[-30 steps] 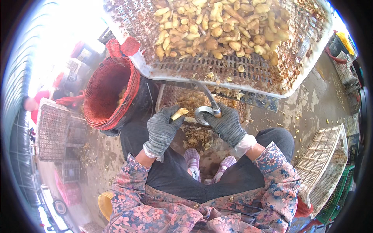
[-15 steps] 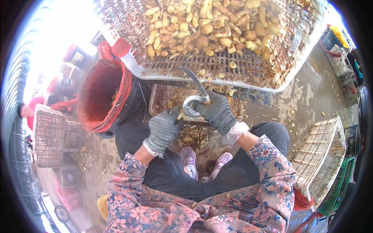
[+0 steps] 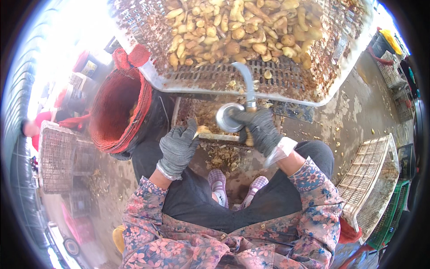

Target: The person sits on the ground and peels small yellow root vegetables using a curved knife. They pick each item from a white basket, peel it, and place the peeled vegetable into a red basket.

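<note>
My left hand [image 3: 178, 149], in a grey knitted glove, is closed on a small pale yellow root piece [image 3: 201, 131] at lap height. To its right my right hand [image 3: 261, 132], gloved the same and somewhat blurred, grips the wooden handle of a curved steel knife [image 3: 247, 78], whose blade points up. A round metal piece [image 3: 226, 117] is at that hand too. Above both hands, a large dirty white mesh crate [image 3: 327, 99] holds a heap of knobbly yellow roots [image 3: 242, 31]. Below it a second tray [image 3: 183, 106] with peelings lies partly behind my hands.
A dark bucket [image 3: 154, 112] lined with red mesh [image 3: 112, 125] stands at the left. Stacked crates [image 3: 58, 157] are farther left; a white crate [image 3: 367, 179] and green crate [image 3: 389, 224] lean at the right. My checked shoes [image 3: 217, 184] rest on the wet, littered floor [image 3: 309, 130].
My hands have moved apart since half a second ago. The knife has shifted right and its blade has turned more upright. The whole view has shifted slightly since a second ago.
</note>
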`<action>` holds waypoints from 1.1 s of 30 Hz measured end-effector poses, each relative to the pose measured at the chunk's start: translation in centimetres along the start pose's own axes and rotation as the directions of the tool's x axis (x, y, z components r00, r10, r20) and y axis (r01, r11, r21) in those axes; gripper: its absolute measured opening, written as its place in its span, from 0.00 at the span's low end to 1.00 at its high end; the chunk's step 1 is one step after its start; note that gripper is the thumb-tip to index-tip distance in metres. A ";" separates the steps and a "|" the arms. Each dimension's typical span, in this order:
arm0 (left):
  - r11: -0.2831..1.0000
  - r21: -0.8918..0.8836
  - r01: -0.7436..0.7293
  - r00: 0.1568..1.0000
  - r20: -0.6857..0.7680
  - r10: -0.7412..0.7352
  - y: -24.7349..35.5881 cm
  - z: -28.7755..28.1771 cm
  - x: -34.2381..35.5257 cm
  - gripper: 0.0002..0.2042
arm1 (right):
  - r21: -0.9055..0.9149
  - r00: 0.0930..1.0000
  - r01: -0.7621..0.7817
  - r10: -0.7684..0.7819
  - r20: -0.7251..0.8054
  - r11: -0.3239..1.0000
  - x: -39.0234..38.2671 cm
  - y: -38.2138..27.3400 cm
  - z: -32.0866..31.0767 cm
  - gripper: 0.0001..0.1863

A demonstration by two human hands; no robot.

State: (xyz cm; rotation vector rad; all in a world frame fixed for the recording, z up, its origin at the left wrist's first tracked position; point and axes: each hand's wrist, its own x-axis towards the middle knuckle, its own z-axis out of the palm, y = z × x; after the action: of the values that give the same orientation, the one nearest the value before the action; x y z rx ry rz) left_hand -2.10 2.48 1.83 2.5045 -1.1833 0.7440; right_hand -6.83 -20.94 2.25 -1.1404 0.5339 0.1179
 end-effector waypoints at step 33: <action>0.995 -0.030 0.097 0.981 -0.165 -0.100 -0.6 0.2 0.7 0.20 | -0.944 0.947 0.260 -0.245 0.207 0.205 -0.5 2.5 1.0 0.11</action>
State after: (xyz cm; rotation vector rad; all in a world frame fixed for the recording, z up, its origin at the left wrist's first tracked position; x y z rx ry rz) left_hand -1.15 2.33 2.04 2.4091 -0.9978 0.8890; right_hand -7.83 -18.92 0.67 -2.4943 0.1811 0.1764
